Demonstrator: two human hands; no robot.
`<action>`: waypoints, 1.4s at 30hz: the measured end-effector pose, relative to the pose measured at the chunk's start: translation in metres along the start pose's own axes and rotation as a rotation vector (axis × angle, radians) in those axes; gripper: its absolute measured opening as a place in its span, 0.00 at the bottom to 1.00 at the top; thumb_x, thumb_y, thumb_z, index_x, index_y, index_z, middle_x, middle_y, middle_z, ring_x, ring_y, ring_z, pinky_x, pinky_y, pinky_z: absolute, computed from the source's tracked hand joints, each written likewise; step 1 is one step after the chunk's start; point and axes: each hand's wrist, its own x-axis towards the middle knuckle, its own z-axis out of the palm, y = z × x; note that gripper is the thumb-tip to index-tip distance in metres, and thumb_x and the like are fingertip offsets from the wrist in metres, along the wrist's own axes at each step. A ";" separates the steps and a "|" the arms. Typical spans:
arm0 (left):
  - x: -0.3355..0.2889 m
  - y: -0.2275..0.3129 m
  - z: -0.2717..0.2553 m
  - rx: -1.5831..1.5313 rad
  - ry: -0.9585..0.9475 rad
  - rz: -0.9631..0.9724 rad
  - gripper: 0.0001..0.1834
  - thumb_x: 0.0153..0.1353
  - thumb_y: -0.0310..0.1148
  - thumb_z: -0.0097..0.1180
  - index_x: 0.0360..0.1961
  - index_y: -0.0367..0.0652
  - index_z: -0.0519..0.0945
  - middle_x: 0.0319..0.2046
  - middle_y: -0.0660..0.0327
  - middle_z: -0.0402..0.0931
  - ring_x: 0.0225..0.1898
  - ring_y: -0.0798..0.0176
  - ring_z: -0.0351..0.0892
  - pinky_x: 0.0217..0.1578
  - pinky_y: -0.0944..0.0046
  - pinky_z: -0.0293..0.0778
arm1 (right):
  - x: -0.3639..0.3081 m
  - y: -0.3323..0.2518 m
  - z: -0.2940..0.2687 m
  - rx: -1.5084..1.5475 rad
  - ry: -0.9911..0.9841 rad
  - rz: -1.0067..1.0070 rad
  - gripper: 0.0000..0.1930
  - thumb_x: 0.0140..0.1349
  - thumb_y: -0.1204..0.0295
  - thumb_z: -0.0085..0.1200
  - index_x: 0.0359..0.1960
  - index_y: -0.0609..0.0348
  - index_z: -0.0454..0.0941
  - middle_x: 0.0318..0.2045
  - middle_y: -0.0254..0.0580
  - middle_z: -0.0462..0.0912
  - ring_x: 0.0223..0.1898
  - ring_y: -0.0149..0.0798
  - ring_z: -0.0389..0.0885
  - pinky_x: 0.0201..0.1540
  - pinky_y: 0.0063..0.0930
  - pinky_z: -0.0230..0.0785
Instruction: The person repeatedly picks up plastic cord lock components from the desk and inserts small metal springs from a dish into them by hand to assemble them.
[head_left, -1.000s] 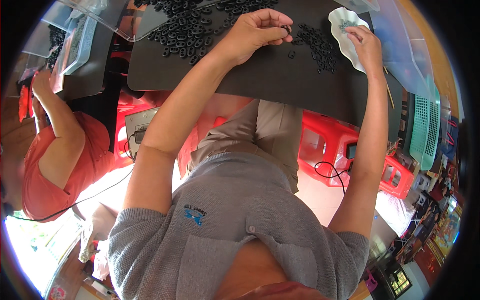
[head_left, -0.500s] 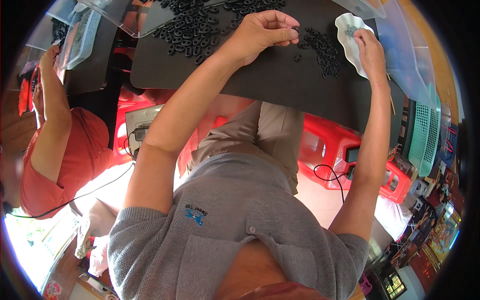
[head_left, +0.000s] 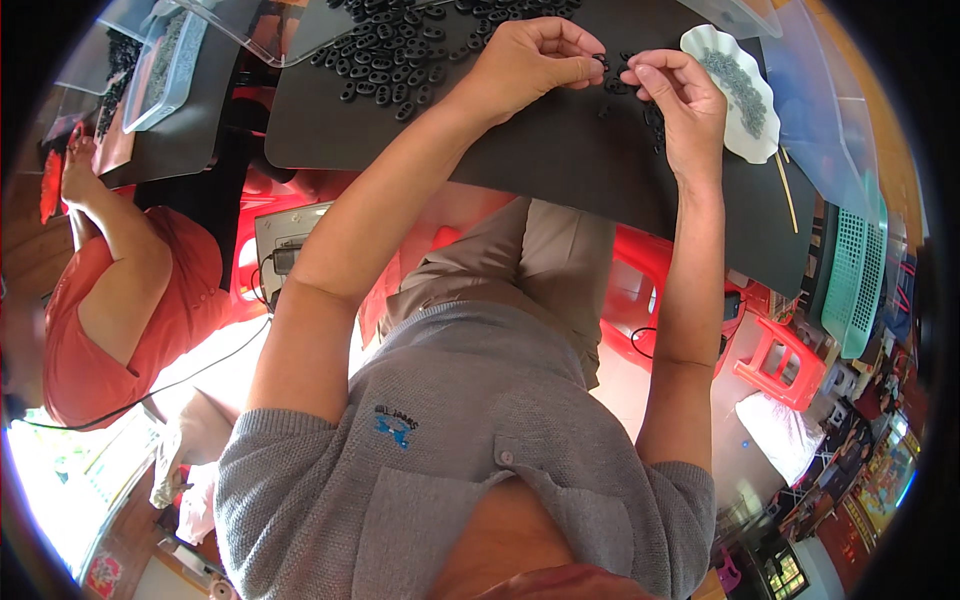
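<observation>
Between thumb and fingers of my left hand [head_left: 545,62] is a small black part [head_left: 600,62], mostly covered by the fingertips. My right hand [head_left: 683,95] is just to its right, thumb and forefinger pinched together; anything between those tips is too small to make out. The two hands' fingertips are a short gap apart above the dark table [head_left: 570,160]. Small black pieces [head_left: 655,125] lie partly hidden behind my right hand. Beside that hand stands a white wavy-edged dish [head_left: 752,146] holding many tiny clear-grey bits [head_left: 735,85].
Many black two-holed oval pieces [head_left: 385,65] are heaped at the far left. Thin wooden sticks [head_left: 788,190] lie right of the dish, near a clear plastic bin [head_left: 820,110] and a green basket [head_left: 855,280]. At left, another person [head_left: 130,300] sits beside a clear tub [head_left: 165,75].
My right hand has left the white dish and come left, close to my left hand. The left hand stays nearly in place, still pinching the black part. The other person's arm has shifted.
</observation>
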 end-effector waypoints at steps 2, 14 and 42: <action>-0.001 0.000 0.001 0.024 -0.006 0.031 0.11 0.58 0.23 0.64 0.42 0.33 0.81 0.35 0.56 0.83 0.36 0.67 0.84 0.39 0.70 0.81 | 0.000 0.004 0.001 -0.050 0.005 -0.046 0.04 0.64 0.76 0.58 0.38 0.63 0.81 0.33 0.34 0.84 0.34 0.27 0.82 0.40 0.17 0.73; -0.004 0.006 0.003 0.020 -0.030 0.008 0.11 0.58 0.25 0.65 0.43 0.34 0.82 0.35 0.58 0.84 0.35 0.69 0.83 0.39 0.71 0.80 | -0.001 0.001 0.013 0.030 -0.071 0.031 0.04 0.63 0.77 0.59 0.37 0.62 0.81 0.32 0.33 0.83 0.35 0.25 0.81 0.42 0.18 0.73; -0.008 0.008 0.006 0.295 0.016 0.051 0.07 0.56 0.25 0.66 0.36 0.35 0.85 0.30 0.59 0.85 0.32 0.70 0.84 0.37 0.71 0.80 | -0.001 -0.017 0.011 -0.394 -0.139 -0.009 0.06 0.62 0.79 0.58 0.40 0.62 0.80 0.30 0.32 0.83 0.34 0.24 0.81 0.40 0.19 0.74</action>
